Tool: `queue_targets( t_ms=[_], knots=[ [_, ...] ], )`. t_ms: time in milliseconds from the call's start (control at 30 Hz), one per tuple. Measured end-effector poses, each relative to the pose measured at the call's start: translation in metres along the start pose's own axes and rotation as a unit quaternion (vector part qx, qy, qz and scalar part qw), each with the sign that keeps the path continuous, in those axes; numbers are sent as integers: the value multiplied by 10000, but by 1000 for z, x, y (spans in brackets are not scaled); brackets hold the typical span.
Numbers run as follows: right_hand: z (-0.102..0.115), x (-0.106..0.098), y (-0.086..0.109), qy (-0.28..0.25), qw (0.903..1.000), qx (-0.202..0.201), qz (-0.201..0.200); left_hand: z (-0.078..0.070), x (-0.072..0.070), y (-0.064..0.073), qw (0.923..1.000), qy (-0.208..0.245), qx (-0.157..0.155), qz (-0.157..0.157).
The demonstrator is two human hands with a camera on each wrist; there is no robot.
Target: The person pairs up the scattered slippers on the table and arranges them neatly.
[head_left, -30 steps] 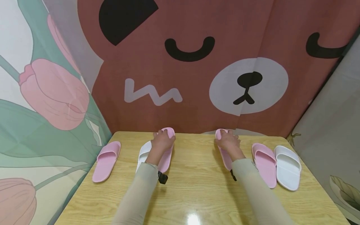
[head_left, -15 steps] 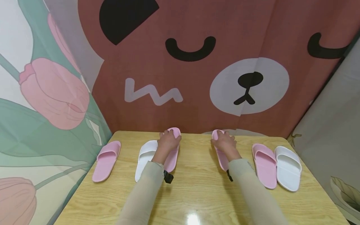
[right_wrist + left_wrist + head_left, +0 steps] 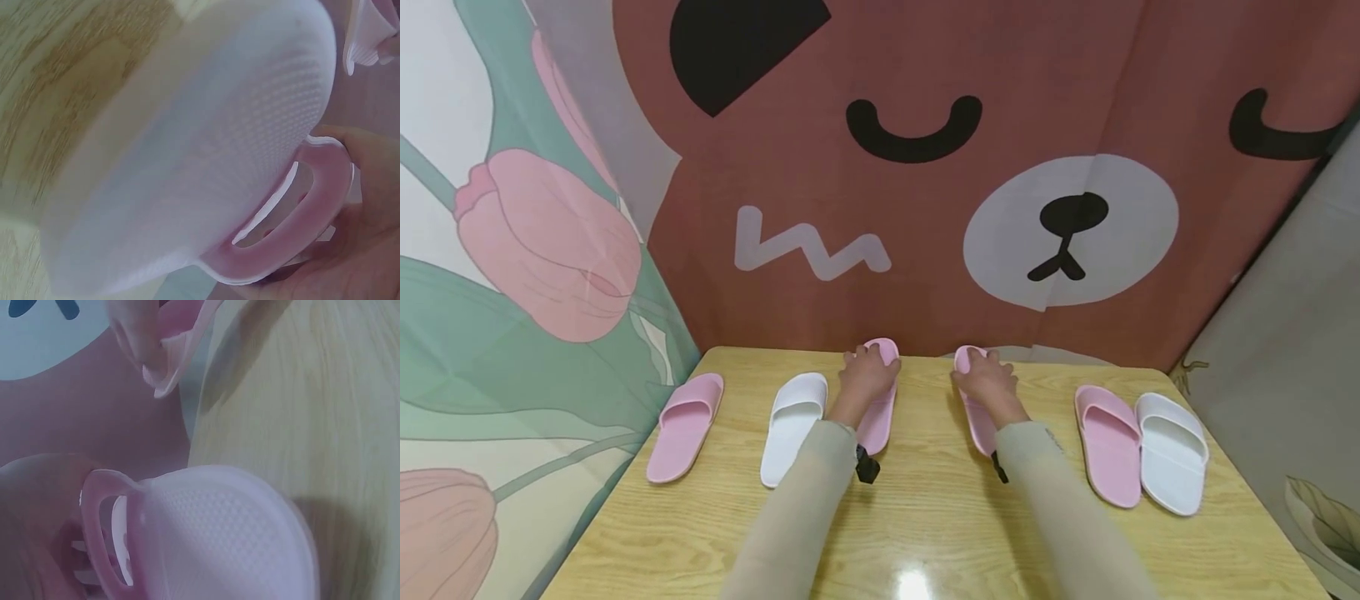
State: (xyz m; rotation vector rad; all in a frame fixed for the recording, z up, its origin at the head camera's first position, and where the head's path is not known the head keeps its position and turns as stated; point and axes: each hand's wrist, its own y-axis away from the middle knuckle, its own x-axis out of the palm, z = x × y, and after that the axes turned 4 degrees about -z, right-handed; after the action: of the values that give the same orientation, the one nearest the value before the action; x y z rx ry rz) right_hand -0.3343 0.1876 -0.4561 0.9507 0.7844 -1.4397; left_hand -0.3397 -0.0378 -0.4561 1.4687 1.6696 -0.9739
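Note:
My left hand (image 3: 865, 375) grips a pink slipper (image 3: 877, 423) by its strap, near the back edge of the wooden table. Just to the right, my right hand (image 3: 988, 383) holds a second pink slipper (image 3: 979, 423) the same way. The two slippers stand apart with their toes toward the wall. In the left wrist view the sole (image 3: 231, 531) of the left slipper shows its dotted footbed beside the strap. The right wrist view has the other slipper's footbed (image 3: 250, 119) close up, my palm (image 3: 350, 256) against its strap.
On the wooden table (image 3: 925, 517), a pink slipper (image 3: 681, 433) lies at the left and a white slipper (image 3: 793, 425) beside my left forearm. Another pink slipper (image 3: 1108, 450) and a white one (image 3: 1172, 458) lie side by side at the right. A bear-printed cloth (image 3: 820, 183) hangs behind.
My left hand has moved right with its pink slipper, uncovering the white slipper. My right hand has moved left with its own, so the two held slippers are closer together.

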Motion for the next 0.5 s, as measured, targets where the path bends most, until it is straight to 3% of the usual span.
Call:
queue_targets(
  t_ms=[500],
  knots=[
    [10, 11, -4, 61, 9999, -47, -122, -17, 26, -6, 9999, 50, -22, 145]
  ],
)
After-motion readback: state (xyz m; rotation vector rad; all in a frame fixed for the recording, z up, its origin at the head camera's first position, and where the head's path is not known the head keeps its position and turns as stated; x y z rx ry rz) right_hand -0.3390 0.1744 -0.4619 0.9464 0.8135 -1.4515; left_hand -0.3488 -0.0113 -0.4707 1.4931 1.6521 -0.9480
